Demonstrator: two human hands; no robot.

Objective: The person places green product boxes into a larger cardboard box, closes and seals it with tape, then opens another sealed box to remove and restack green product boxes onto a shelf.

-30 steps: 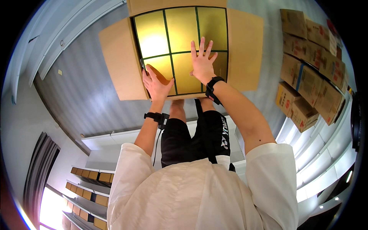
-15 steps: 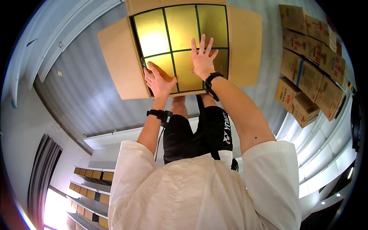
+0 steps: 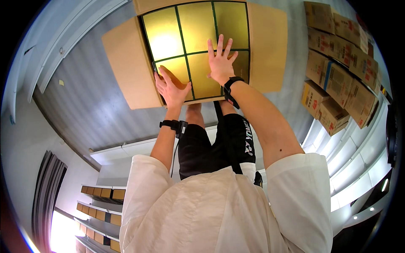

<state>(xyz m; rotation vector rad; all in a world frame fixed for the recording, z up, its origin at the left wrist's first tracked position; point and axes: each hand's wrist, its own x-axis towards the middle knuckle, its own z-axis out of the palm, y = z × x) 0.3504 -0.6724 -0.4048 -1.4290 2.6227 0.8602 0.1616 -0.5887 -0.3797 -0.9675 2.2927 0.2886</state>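
An open cardboard carton sits in front of me, packed with several shiny gold boxes in two rows, dark green lines between them. Over the near-left gold box, my left hand has its fingers along the left edge and its thumb spread to the right. My right hand lies spread out on the near row, around the middle and right boxes, fingertips pointing to the far row. Neither hand visibly holds anything. The far edge of the carton is partly cut off by the picture.
The carton's right flap is folded outward. Stacked brown cartons stand on the grey floor to the right. White shelves with small gold-brown boxes show at lower left, near a grey curtain.
Both hands keep almost the same pose on the gold boxes. The whole view has shifted slightly, so the carton and the stacked cartons appear a little farther left and up.
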